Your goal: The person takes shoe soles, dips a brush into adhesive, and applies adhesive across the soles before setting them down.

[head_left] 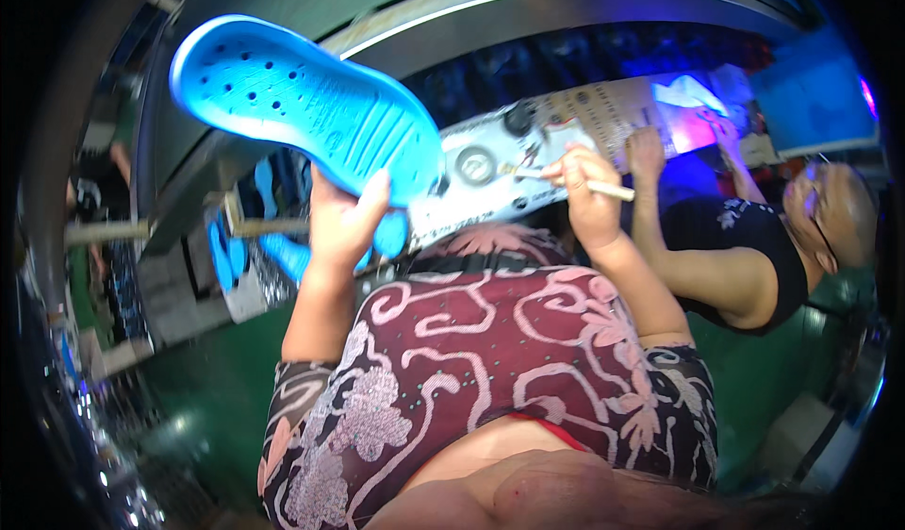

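My left hand (347,219) grips the heel end of a bright blue foam shoe sole (302,106), with the thumb on its face. The sole is held up and tilted, its toe end toward the upper left. Small round holes dot the toe part, and ridges cross the part near the heel. In my right hand (586,190) is a thin brush (615,190) with a pale handle, its tip pointing left. Close to that tip, a round grey dish (476,165) rests on the white printed sheet (452,217) covering the work surface.
More blue soles (224,252) lie at the left below the bench. A dark round container (518,118) stands behind the dish. On my right a co-worker in a black top (726,247) works at the same bench under violet light. A metal conveyor edge (528,11) runs along the far side.
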Demonstrator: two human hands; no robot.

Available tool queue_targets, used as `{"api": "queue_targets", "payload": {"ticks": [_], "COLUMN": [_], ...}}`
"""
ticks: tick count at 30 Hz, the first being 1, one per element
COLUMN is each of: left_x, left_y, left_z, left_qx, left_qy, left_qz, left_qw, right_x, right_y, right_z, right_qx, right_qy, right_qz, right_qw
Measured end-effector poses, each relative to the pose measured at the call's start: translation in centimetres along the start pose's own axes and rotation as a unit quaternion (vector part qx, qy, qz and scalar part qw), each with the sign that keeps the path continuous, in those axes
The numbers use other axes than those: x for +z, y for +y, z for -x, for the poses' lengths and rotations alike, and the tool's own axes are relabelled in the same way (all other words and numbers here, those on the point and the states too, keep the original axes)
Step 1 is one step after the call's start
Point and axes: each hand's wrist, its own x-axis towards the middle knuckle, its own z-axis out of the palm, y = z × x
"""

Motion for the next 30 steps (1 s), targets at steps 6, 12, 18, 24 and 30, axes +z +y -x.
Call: {"api": "queue_targets", "payload": {"ticks": [6,12,18,24,30], "left_x": [4.8,16.2,13.9,-3.0,-20.2], "left_y": [3.5,-0.2,1.4,-10.3,-23.6], "left_z": [-7.2,-25.9,-18.8,-5.9,10.3], "left_qx": [-0.182,-0.227,-0.148,-0.223,-0.18], "left_qy": [-0.338,-0.15,-0.196,-0.081,0.165], "left_qz": [0.186,0.434,0.299,0.001,-0.587], "left_qw": [0.905,0.859,0.922,0.972,0.772], "right_x": [-1.2,-0.7,-0.9,-0.5,1.5], "right_y": [0.4,0.5,2.4,4.0,3.3], "right_z": [2.8,3.6,4.2,4.4,2.7], "right_qx": [0.073,0.159,0.18,0.218,0.223], "right_qy": [0.071,0.092,0.113,0.094,-0.008], "right_qz": [0.07,0.011,-0.007,-0.096,-0.141], "right_qw": [0.992,0.983,0.977,0.967,0.965]}}
